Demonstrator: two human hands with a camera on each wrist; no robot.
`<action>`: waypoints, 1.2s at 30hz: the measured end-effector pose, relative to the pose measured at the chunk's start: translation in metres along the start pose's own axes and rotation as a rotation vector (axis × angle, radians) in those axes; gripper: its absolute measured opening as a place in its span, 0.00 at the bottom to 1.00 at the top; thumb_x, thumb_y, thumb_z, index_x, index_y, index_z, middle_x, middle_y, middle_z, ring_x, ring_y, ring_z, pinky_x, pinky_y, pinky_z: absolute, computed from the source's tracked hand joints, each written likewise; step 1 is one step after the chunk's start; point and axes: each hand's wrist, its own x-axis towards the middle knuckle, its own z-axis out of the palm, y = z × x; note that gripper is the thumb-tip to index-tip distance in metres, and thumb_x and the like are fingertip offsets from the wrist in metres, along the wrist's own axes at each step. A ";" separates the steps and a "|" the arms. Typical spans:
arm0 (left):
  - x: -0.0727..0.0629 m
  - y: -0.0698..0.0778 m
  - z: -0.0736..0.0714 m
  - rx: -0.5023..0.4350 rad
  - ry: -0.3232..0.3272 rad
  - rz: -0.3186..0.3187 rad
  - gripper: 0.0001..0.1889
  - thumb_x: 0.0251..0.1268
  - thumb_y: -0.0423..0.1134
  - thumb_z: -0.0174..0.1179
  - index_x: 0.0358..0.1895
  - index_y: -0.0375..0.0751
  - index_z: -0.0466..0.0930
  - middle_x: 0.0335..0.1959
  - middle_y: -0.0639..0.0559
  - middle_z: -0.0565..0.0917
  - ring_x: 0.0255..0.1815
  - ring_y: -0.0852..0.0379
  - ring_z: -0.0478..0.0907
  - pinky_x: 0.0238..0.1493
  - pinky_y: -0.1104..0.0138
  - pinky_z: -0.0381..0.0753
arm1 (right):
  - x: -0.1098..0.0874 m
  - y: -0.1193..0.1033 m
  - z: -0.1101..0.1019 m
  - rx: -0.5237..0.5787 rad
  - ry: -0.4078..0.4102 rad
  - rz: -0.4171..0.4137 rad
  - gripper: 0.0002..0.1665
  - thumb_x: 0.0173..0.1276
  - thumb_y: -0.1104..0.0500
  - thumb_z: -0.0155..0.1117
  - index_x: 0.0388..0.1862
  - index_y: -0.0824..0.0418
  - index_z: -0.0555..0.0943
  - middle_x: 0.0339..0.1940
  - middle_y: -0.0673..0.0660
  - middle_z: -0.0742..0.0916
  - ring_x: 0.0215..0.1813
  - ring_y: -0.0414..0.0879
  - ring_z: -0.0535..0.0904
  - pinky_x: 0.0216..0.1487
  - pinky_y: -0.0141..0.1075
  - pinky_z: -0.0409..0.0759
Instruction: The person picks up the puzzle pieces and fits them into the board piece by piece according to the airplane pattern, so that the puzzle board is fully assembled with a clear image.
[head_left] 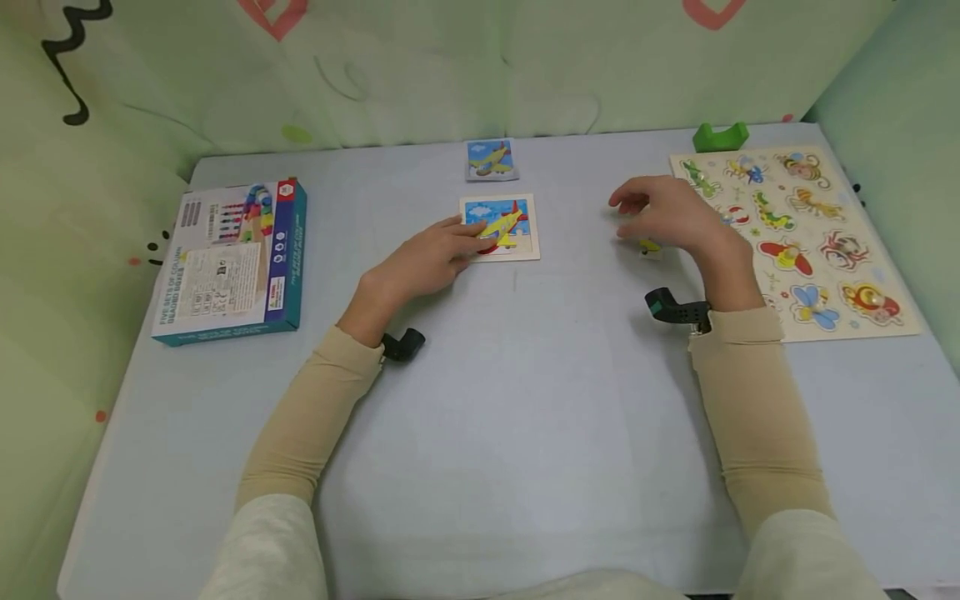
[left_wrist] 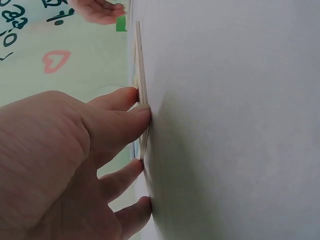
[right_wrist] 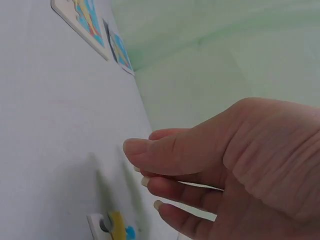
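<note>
A small square jigsaw puzzle [head_left: 528, 247] with a yellow airplane on blue sky lies flat in a pale wooden frame at the middle of the table. My left hand [head_left: 433, 257] rests at its left side, fingers reaching over the picture. In the left wrist view, the thumb touches the edge of the puzzle board [left_wrist: 140, 60]. My right hand [head_left: 667, 212] hovers to the right with loosely bent fingers and nothing visible between them. Below it on the table is a small puzzle piece [head_left: 649, 248] with yellow on it, partly hidden by the hand in the head view.
Behind the puzzle lies a matching airplane picture card [head_left: 491, 160]. A bead-set box [head_left: 228, 262] sits at the left. On the right are a wooden insect puzzle board [head_left: 817, 242] and a green curved block [head_left: 720, 137] at the back edge. Curtains [head_left: 420, 75] surround the table.
</note>
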 end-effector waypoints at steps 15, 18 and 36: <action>-0.001 0.002 -0.002 -0.010 -0.019 -0.009 0.25 0.78 0.37 0.49 0.75 0.56 0.65 0.80 0.55 0.57 0.83 0.45 0.47 0.80 0.52 0.54 | -0.011 0.036 -0.012 -0.044 -0.122 0.017 0.27 0.60 0.64 0.72 0.59 0.66 0.79 0.55 0.66 0.81 0.53 0.55 0.71 0.50 0.43 0.69; -0.001 0.002 -0.002 -0.008 -0.019 -0.012 0.25 0.78 0.37 0.49 0.75 0.57 0.64 0.80 0.55 0.57 0.83 0.46 0.47 0.80 0.51 0.54 | -0.013 0.036 -0.012 -0.040 -0.142 0.019 0.26 0.60 0.65 0.72 0.58 0.66 0.78 0.54 0.65 0.81 0.52 0.53 0.71 0.48 0.40 0.69; -0.001 0.000 0.000 -0.009 -0.007 -0.001 0.25 0.78 0.38 0.49 0.75 0.56 0.65 0.80 0.55 0.57 0.83 0.46 0.47 0.81 0.54 0.52 | -0.005 0.031 -0.001 -0.007 -0.034 -0.003 0.18 0.62 0.65 0.70 0.51 0.64 0.80 0.45 0.61 0.81 0.46 0.49 0.72 0.44 0.33 0.69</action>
